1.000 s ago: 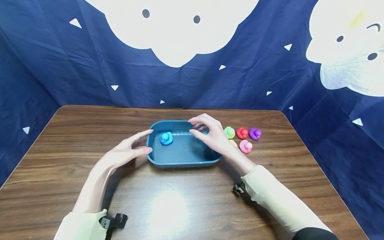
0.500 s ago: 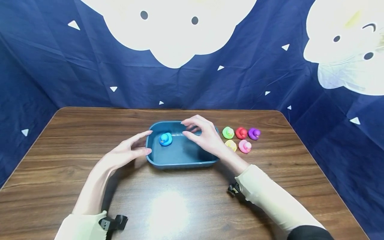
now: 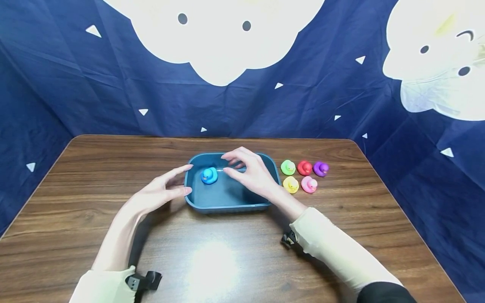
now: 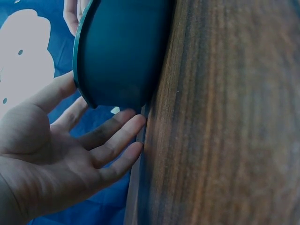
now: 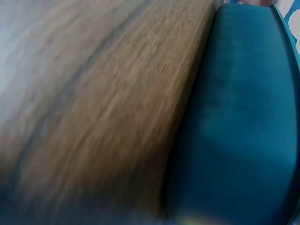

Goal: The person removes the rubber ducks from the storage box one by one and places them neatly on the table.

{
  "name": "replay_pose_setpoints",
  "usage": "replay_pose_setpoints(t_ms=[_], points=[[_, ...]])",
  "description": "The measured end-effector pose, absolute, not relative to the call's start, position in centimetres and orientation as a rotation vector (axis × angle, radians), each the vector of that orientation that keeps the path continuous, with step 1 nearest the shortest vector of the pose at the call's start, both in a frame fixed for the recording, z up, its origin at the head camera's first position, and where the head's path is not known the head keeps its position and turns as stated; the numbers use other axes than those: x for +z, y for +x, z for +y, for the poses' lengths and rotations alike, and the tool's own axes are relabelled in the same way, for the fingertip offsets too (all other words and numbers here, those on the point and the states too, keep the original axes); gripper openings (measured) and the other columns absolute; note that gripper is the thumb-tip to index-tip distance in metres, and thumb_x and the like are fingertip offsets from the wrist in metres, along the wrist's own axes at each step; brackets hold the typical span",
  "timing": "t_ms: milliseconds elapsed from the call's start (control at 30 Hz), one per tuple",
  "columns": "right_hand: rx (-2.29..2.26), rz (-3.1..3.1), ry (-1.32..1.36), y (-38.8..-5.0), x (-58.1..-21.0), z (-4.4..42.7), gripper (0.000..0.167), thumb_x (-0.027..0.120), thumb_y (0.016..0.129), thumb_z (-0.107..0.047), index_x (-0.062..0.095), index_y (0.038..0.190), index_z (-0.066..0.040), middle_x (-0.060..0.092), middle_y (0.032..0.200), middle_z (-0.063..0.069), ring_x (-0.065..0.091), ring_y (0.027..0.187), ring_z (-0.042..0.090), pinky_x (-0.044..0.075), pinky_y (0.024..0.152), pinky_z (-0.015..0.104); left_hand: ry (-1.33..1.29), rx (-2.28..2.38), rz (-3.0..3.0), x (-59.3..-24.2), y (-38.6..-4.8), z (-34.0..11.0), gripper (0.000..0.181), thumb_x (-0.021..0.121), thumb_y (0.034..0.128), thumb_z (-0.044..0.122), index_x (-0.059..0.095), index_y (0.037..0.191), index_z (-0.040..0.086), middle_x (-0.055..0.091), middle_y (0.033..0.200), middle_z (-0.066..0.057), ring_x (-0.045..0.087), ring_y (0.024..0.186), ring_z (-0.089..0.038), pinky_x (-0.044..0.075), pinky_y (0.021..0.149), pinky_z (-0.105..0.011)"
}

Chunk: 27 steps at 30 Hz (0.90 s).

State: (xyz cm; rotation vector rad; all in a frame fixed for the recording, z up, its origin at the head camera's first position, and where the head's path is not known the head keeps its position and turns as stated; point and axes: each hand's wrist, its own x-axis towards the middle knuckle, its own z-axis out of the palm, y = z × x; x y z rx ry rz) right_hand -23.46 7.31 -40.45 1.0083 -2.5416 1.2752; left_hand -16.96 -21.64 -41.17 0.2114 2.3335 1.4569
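A dark teal plastic bin point(image 3: 227, 208) stands on the table, with one blue rubber duck point(image 3: 209, 175) inside toward its left end. My left hand point(image 3: 161, 189) touches the bin's left end, thumb and fingertips at the rim. In the left wrist view this hand point(image 4: 70, 145) has its fingers spread along the bin's outer wall point(image 4: 126, 51). Over the middle of the bin hovers my right hand point(image 3: 251, 172), thumb and fingers apart, holding nothing visible. The right wrist view shows the bin's long side point(image 5: 239, 112) but not the right hand's fingers.
Right of the bin sit several rubber ducks: green point(image 3: 288, 167), red point(image 3: 305, 168), purple point(image 3: 321, 168), yellow point(image 3: 291, 184) and pink point(image 3: 309, 184). The wooden table point(image 3: 227, 269) meets a blue cloth backdrop point(image 3: 113, 92) with white clouds behind it.
My right hand has moved left above the bin toward the blue duck, uncovering the yellow duck and the bin's right end. The left hand stays at the bin's left end.
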Motion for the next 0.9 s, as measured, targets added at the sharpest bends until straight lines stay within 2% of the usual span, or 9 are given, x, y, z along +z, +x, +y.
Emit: replay_pose_setpoints(t_ms=[167, 300, 567, 900], points=[[1.266, -2.561, 1.004, -23.4, -40.6, 6.5, 0.031, 0.077, 0.094, -0.023, 0.071, 0.125, -0.018, 0.071, 0.120, 0.000, 0.070, 0.105, 0.017, 0.061, 0.091, 0.035, 0.207, 1.452, 2.337, -41.2, -17.0, -21.6, 0.077, 0.067, 0.0992, 0.038, 0.028, 0.164, 0.026, 0.037, 0.163, -0.023, 0.037, 0.152, -0.043, 0.031, 0.121, -0.065], [1.268, -2.590, 1.001, -23.3, -40.7, 5.8, 0.031, 0.076, 0.095, -0.022, 0.071, 0.125, -0.018, 0.070, 0.121, 0.004, 0.070, 0.106, 0.018, 0.061, 0.091, 0.035, 0.211, 1.452, 2.340, -41.2, -17.0, -21.6, 0.076, 0.067, 0.0995, 0.038, 0.027, 0.164, 0.025, 0.038, 0.163, -0.023, 0.038, 0.151, -0.043, 0.032, 0.121, -0.065], [1.248, -2.658, 1.020, -23.3, -40.7, 4.4, 0.035, 0.076, 0.095, -0.025, 0.069, 0.128, -0.017, 0.069, 0.124, 0.007, 0.070, 0.109, 0.023, 0.061, 0.093, 0.041, 0.212, 1.451, 2.331, -41.1, -17.0, -21.7, 0.076, 0.066, 0.0999, 0.037, 0.027, 0.164, 0.025, 0.038, 0.163, -0.023, 0.038, 0.151, -0.042, 0.032, 0.121, -0.064], [1.132, -2.724, 1.007, -23.4, -40.9, 3.6, 0.037, 0.076, 0.095, -0.028, 0.069, 0.129, -0.017, 0.069, 0.123, 0.005, 0.071, 0.110, 0.019, 0.060, 0.095, 0.040, 0.224, 1.460, 2.326, -41.1, -17.0, -21.7, 0.076, 0.066, 0.1001, 0.037, 0.027, 0.164, 0.024, 0.038, 0.163, -0.023, 0.038, 0.151, -0.042, 0.033, 0.121, -0.063]])
